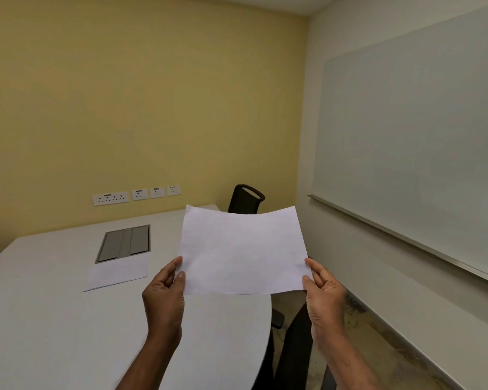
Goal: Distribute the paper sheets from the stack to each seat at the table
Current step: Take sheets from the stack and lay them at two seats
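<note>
Head view. Both forearms come up from 6 o'clock, with the palms turned in toward each other.

- **Left hand**: pinches the lower left corner of one paper sheet.
- **Right hand**: pinches the lower right corner of the same sheet.
- **Fingers**: narrow and closed on the paper's edge on both sides. I cannot see the parts behind the sheet.
- **Sheet:** held landscape, clear of the counter, with its blank face toward me. The far edge dips in a shallow curve. It hangs over the counter's rounded right end, at about 3 o'clock from the stack.
- **Stack:** lies flat on the counter at 10 o'clock from the left hand. Its far edge meets the near edge of the grey cable hatch.
- **Surroundings:** a black chair stands at 12 o'clock beyond the sheet, which hides its lower back. A whiteboard is on the wall at 2 o'clock. Wall sockets are at 11 o'clock.
</note>
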`<state>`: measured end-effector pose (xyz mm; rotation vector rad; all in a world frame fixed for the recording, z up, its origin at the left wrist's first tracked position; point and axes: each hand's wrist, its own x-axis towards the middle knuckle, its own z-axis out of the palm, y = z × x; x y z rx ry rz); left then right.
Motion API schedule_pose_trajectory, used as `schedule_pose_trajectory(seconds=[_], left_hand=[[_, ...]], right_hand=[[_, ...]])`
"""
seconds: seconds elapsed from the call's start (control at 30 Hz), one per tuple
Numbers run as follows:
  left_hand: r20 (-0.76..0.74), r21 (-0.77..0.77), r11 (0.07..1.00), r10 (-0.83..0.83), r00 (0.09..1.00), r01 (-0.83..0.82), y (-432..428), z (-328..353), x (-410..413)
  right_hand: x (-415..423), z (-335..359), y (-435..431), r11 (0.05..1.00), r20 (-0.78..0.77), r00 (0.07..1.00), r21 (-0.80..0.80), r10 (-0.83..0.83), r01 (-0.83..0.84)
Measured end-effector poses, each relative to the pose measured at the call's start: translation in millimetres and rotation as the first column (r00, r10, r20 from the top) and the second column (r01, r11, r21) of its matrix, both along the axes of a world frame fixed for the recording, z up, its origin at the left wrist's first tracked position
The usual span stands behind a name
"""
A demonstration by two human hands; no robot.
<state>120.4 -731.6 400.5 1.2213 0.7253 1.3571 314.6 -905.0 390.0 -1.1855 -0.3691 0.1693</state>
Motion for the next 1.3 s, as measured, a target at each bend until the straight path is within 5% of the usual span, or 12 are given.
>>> schedule_pose_trajectory(seconds=[0.77, 1.3], left_hand=[[0.041, -0.19, 0.98, 0.07, 0.997, -0.061, 51.3, -0.6, 220.3], [0.087, -0.243, 0.941, 0.264, 0.961, -0.236, 51.6, -8.3, 430.2]], right_hand=[[237.9, -8.2, 53.4, 0.999, -0.114, 0.992, 0.006, 0.052, -0.052], [482.1, -13.8, 98.2, 0.953, -0.151, 0.944, -0.026, 0.294, -0.301]])
